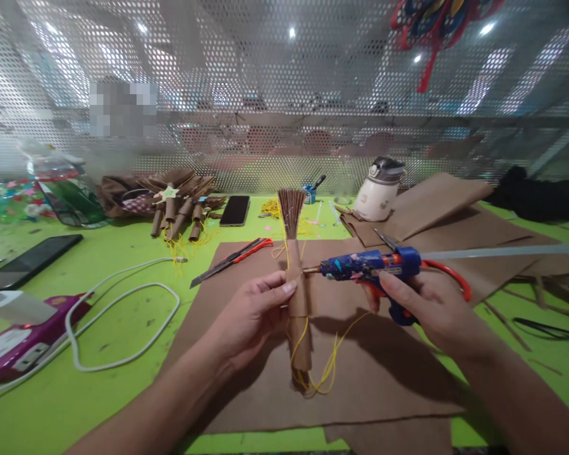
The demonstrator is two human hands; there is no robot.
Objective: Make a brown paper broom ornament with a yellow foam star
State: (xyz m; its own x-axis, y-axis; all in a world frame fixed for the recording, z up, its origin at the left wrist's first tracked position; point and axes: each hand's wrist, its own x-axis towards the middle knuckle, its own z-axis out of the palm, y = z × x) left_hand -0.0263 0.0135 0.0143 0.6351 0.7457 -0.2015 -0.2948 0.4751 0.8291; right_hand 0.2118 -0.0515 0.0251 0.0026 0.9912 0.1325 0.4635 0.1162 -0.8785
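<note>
A: From the head view, where do we stand?

B: Our left hand point(246, 316) is closed on the rolled stem of the brown pleated-paper fan point(298, 297). Thumb and fingers pinch it, and the pleats point away from us, between the two hands. Our right hand point(431, 309) is wrapped round the grip of the blue hot-glue gun point(370, 264), with the nozzle at the stem, just beside our left fingertips.

A: What worries us?

B: The nozzle sits so near those fingertips that, we judge, hot glue or the tip itself could burn them. The loose yellow thread point(329, 366) hanging from the stem could catch in the glue. A drip would land on the brown card sheet point(384, 392) under both hands.

A: And the surface?

B: A bright green counter point(99, 404). Just beyond the left hand lies a red-and-black utility knife point(232, 258). Further left are a looped white cable point(123, 316) and a magenta power strip point(23, 335). Well beyond both hands sit a heap of brown paper fans point(180, 202), a black phone point(235, 210) and a white lidded jug point(378, 189).

A: The room?

B: A perforated metal screen point(265, 95) closes off the far side, and ceiling lights show through it.
</note>
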